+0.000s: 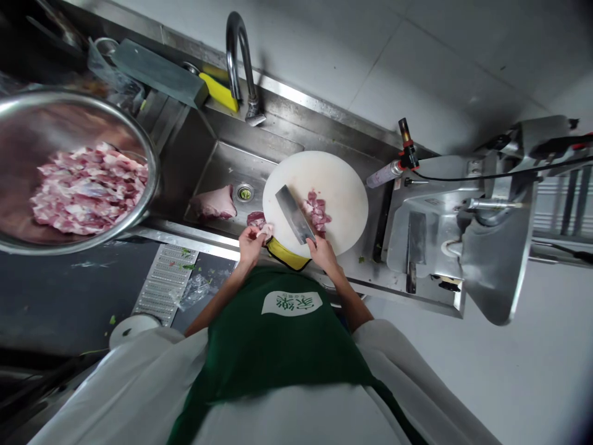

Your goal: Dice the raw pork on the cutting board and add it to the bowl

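A cleaver (293, 210) lies slanted over the round white cutting board (343, 185), its handle gripped by my right hand (323, 253). Just right of the blade, small cut chunks of meat (318, 213) are piled on the board. My left hand (250, 246), at the board's near left edge, has its fingers closed on a pale piece of meat (265, 230). Behind those fingers shows a darker red piece of meat (255, 218). Farther left, a large piece of meat (217, 203) with pale skin sits in the sink (241, 164).
A big steel bowl (151, 161) of cut meat stands at left. Behind the sink rise a curved faucet (237, 49) and a yellow object (219, 93). On the right are a torch canister (385, 173), a slicing machine (495, 259) and another cleaver (416, 244). Yellow cloth (288, 254) hangs under the board.
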